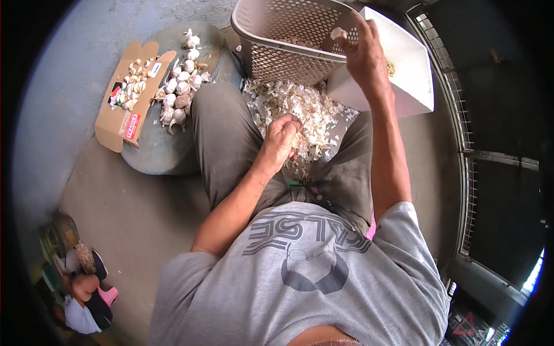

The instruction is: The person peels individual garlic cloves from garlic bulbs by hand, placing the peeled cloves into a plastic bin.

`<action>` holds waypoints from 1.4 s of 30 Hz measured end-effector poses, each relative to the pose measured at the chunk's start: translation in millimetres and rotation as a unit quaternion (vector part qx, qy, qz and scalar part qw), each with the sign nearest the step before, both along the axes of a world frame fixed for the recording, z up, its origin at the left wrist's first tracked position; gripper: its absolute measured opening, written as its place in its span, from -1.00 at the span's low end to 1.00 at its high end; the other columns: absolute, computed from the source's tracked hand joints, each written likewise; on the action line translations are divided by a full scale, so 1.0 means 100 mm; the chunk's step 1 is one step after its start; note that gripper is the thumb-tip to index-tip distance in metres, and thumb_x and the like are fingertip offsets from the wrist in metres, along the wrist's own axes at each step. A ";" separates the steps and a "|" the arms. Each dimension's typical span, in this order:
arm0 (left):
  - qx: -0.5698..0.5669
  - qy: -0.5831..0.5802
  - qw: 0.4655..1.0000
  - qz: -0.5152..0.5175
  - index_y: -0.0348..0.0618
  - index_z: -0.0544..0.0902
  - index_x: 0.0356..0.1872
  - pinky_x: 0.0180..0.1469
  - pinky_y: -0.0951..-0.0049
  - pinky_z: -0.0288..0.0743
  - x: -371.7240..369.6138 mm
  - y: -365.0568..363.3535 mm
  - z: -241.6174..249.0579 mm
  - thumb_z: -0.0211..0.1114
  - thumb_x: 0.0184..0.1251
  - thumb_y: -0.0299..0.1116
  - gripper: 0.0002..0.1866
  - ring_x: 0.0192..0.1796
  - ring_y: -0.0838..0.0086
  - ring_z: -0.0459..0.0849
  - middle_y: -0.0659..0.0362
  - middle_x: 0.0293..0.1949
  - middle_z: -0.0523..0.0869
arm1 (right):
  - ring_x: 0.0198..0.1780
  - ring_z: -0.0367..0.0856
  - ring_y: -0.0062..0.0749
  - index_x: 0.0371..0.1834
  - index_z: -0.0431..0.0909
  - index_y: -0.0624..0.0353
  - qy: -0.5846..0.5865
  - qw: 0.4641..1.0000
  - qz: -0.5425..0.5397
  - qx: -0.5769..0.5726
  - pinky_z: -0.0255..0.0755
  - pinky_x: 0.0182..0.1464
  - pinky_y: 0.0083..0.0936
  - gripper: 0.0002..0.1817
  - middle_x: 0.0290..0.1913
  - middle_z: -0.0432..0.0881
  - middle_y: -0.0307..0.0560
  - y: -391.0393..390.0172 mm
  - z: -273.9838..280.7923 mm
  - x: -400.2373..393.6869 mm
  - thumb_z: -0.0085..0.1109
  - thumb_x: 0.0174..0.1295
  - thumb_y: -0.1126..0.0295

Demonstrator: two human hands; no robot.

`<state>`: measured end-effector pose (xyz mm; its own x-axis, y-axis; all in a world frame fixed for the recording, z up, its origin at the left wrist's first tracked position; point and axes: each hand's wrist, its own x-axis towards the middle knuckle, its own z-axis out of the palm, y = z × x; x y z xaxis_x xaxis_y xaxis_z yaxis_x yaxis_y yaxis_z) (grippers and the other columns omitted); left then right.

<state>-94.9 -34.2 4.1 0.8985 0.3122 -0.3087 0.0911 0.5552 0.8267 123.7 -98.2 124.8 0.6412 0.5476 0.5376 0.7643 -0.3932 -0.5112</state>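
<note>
My left hand is curled closed between my knees, low over a heap of garlic skins. What it holds is hidden by the fingers. Raised at the upper right, my right hand is beside the rim of a beige plastic basket and overlaps a white foam box. A pale piece of garlic is at its thumb tip. Some yellowish pieces lie inside the box.
On my left, a round grey stand bears whole garlic bulbs and an opened cardboard box with loose cloves. Footwear and other items sit at the lower left. A metal-framed mesh screen runs along the right.
</note>
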 end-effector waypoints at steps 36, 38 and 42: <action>-0.254 -0.105 0.962 0.003 -0.14 0.50 0.02 -0.18 0.25 0.58 0.02 0.11 -0.07 -0.02 0.63 -0.26 -0.78 -0.20 0.37 0.67 0.13 -0.19 0.66 | -0.14 0.74 0.05 0.05 0.67 0.17 0.081 0.960 0.183 -0.197 0.62 -0.13 -0.13 -0.67 -0.18 0.74 0.13 -0.69 -0.06 -1.11 0.31 0.21 0.39; -0.251 -0.069 0.963 0.064 -0.15 0.50 0.00 -0.20 0.26 0.61 0.08 -0.02 0.12 0.02 0.65 -0.26 -0.80 -0.23 0.39 0.67 0.15 -0.21 0.64 | -0.14 0.74 0.06 0.07 0.67 0.18 0.139 0.963 0.195 -0.126 0.61 -0.15 -0.14 -0.68 -0.17 0.73 0.15 -0.74 -0.40 -1.15 0.30 0.27 0.34; -0.204 -0.087 0.975 0.019 -0.19 0.49 0.05 -0.20 0.27 0.67 0.07 -0.05 0.05 0.10 0.66 -0.15 -0.71 -0.28 0.37 0.68 0.10 -0.17 0.66 | -0.22 0.75 -0.06 0.04 0.68 0.28 0.182 0.966 0.154 -0.102 0.60 -0.21 -0.24 -0.70 -0.17 0.74 0.13 -0.73 -0.65 -1.19 0.31 0.32 0.35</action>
